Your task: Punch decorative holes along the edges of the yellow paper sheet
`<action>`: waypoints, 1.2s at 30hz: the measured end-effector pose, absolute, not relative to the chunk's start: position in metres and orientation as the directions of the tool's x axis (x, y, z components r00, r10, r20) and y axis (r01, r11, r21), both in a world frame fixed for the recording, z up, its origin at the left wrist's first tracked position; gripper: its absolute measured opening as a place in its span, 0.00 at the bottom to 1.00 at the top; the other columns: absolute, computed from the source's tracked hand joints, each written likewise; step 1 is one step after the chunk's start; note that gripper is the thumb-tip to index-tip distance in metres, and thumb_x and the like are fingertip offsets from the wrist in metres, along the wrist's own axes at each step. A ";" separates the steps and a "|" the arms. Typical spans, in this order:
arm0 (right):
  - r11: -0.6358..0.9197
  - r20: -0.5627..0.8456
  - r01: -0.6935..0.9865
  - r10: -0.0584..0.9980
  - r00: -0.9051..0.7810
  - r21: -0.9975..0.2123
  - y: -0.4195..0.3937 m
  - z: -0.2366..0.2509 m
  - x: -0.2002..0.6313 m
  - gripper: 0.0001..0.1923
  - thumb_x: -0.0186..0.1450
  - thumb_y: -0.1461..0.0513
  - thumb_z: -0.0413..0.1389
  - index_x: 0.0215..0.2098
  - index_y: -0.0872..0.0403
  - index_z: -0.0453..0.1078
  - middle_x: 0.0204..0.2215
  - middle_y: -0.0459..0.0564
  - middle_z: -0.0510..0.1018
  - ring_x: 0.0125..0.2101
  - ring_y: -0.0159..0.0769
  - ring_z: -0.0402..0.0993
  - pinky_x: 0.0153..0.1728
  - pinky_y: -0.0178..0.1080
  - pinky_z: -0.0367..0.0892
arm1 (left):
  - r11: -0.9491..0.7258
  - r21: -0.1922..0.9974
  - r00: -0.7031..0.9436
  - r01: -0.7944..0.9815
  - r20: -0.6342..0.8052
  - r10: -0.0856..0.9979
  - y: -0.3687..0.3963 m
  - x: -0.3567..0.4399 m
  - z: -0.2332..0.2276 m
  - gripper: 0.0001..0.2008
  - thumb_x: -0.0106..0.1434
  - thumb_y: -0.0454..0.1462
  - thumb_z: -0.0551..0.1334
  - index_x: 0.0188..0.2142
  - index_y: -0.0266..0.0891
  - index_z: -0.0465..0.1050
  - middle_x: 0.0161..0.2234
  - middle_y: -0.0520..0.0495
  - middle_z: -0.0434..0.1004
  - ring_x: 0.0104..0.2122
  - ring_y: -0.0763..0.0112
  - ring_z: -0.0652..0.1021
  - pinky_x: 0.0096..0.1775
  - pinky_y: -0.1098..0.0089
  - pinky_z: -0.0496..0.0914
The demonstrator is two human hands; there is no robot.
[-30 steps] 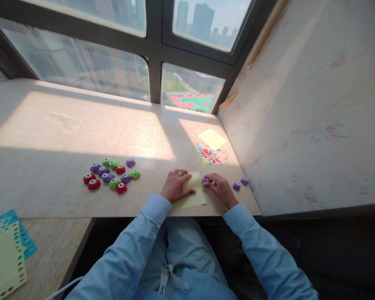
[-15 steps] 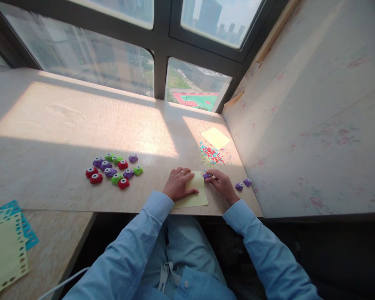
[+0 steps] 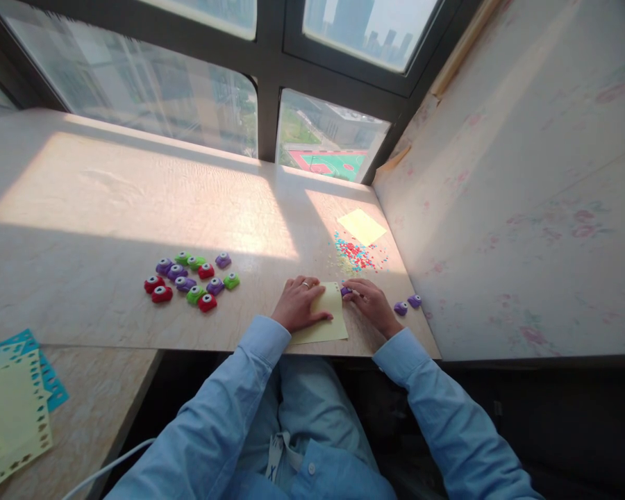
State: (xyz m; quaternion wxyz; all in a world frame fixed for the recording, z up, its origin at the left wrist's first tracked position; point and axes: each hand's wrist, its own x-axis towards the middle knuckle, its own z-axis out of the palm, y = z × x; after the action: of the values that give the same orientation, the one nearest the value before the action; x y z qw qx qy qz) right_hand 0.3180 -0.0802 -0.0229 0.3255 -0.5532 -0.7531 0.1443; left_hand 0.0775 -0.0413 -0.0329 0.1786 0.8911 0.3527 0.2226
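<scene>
My left hand [image 3: 296, 306] lies flat with its thumb out on a sheet of pale yellow paper [image 3: 335, 325] near the table's front edge. A few small punched holes run along the sheet's top edge. My right hand [image 3: 373, 307] grips a small purple craft punch [image 3: 346, 290] between thumb and fingers, at the sheet's upper right edge. Whether the paper sits inside the punch's slot I cannot tell. Two more purple craft punches [image 3: 407, 305] stand to the right of my right hand.
Several red, green and purple punches [image 3: 186, 280] stand in a group at left. Red, blue and yellow paper bits [image 3: 358, 255] lie behind my hands, by another yellow sheet [image 3: 362, 227]. Punched sheets [image 3: 15, 413] lie at lower left. A wall [image 3: 526, 243] borders the right side.
The whole view has shifted slightly. My left hand still lies on the paper, and my right hand still grips the purple craft punch at the sheet's edge.
</scene>
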 end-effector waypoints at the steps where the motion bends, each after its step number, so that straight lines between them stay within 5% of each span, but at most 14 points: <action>1: 0.346 0.330 0.738 0.927 -0.175 -0.579 -0.080 -0.023 0.318 0.12 0.66 0.62 0.56 0.45 0.50 0.78 0.44 0.54 0.81 0.47 0.45 0.75 0.49 0.49 0.71 | -0.689 0.470 0.653 0.552 0.270 0.707 -0.041 0.077 -0.033 0.31 0.55 0.60 0.64 0.50 0.43 0.73 0.52 0.40 0.73 0.52 0.51 0.69 0.51 0.53 0.62; 36: 0.379 0.275 0.688 0.925 -0.262 -0.619 -0.080 -0.017 0.315 0.11 0.65 0.56 0.59 0.44 0.48 0.78 0.42 0.53 0.81 0.44 0.43 0.76 0.47 0.47 0.72 | -0.691 0.483 0.673 0.538 0.246 0.697 -0.043 0.077 -0.029 0.32 0.54 0.61 0.64 0.49 0.45 0.75 0.54 0.39 0.72 0.53 0.50 0.68 0.52 0.51 0.62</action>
State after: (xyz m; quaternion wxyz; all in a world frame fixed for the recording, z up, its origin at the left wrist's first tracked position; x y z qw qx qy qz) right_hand 0.3149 -0.0801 -0.0168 0.3084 -0.5232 -0.7709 0.1920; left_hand 0.0769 -0.0429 -0.0291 0.1888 0.8950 0.3451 0.2104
